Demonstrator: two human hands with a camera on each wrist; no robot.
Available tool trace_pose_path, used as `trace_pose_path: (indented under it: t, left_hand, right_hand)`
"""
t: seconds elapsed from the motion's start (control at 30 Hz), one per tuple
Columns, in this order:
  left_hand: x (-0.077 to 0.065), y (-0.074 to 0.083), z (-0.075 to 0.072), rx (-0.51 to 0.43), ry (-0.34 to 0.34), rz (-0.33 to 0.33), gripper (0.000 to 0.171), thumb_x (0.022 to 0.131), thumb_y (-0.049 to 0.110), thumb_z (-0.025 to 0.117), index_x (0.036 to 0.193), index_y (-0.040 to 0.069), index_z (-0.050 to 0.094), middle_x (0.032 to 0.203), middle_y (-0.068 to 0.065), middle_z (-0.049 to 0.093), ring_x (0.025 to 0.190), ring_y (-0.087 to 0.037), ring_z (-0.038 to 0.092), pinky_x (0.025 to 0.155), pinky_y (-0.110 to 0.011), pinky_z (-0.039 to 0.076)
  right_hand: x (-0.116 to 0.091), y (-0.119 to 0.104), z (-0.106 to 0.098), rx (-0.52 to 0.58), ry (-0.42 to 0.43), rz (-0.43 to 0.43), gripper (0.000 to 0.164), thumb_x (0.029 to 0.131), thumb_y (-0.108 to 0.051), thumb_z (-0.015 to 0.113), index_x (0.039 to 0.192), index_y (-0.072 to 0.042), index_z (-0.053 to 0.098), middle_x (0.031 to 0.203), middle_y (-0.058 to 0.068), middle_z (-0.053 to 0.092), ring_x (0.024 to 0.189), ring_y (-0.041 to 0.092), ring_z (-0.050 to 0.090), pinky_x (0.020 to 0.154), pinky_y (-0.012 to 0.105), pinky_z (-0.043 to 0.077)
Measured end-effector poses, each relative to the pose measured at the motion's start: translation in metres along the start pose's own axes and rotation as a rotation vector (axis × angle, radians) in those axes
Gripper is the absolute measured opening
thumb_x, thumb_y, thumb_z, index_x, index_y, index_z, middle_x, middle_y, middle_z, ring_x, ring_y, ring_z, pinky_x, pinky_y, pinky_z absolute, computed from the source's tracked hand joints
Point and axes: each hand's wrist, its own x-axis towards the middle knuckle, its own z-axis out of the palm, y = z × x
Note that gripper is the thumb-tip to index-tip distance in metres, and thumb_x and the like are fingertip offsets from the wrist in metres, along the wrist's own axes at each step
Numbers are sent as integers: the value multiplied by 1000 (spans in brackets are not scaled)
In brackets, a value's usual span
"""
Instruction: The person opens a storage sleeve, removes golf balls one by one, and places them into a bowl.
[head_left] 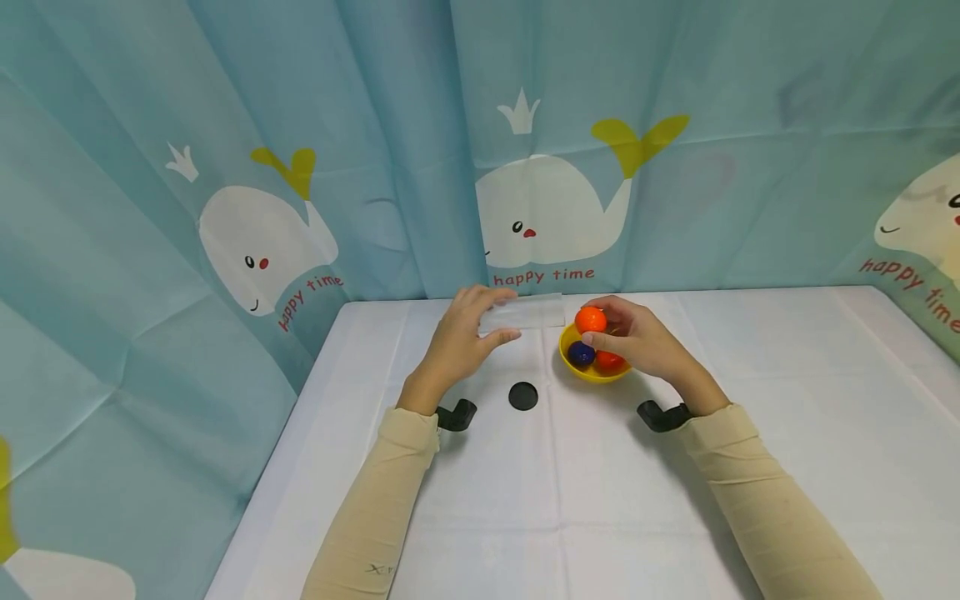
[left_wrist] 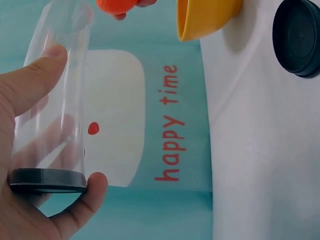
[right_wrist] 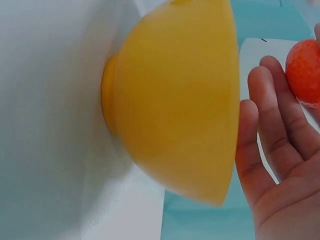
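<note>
My left hand grips a clear plastic tube, held sideways above the table. In the left wrist view a black cap covers the tube's end near the palm, and its other end points towards the right hand. My right hand pinches an orange golf ball just over the yellow bowl. Inside the bowl lie a dark blue ball and an orange-red ball, partly hidden by the right hand. The right wrist view shows the dimpled ball at the fingertips, beside the bowl's rim.
A round black lid lies on the white tablecloth between the forearms, nearer than the bowl. A light blue curtain with whale prints hangs behind the table and along its left side. Black camera mounts sit at both wrists.
</note>
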Motion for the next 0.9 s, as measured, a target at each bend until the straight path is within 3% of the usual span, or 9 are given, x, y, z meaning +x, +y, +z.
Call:
trace_pose_path:
  t: [0.37, 0.67, 0.9]
  left_hand:
    - [-1, 2, 0, -32, -18, -36, 55, 92, 39, 75, 141, 21, 58, 122, -2, 64, 105, -18, 57, 81, -32, 51]
    - [-2, 1, 2, -51, -12, -71, 58, 89, 41, 78, 141, 21, 58, 124, -1, 65, 107, -19, 62, 86, -35, 53]
    - [-1, 1, 3, -96, 8, -93, 60, 87, 40, 80, 140, 24, 57, 124, 0, 68, 105, -17, 66, 90, -38, 56]
  right_hand:
    - [-1, 5, -5, -140, 82, -22, 44, 92, -27, 79, 131, -11, 67, 111, 10, 70, 97, 24, 58, 82, 24, 51]
    - [-4, 4, -9, -146, 101, -34, 51, 90, -21, 81, 135, -6, 64, 112, 14, 69, 101, 21, 59, 83, 18, 51]
    - [-4, 7, -14, -196, 120, -38, 48, 89, -24, 81, 130, -4, 65, 113, 15, 71, 104, 26, 62, 88, 29, 53]
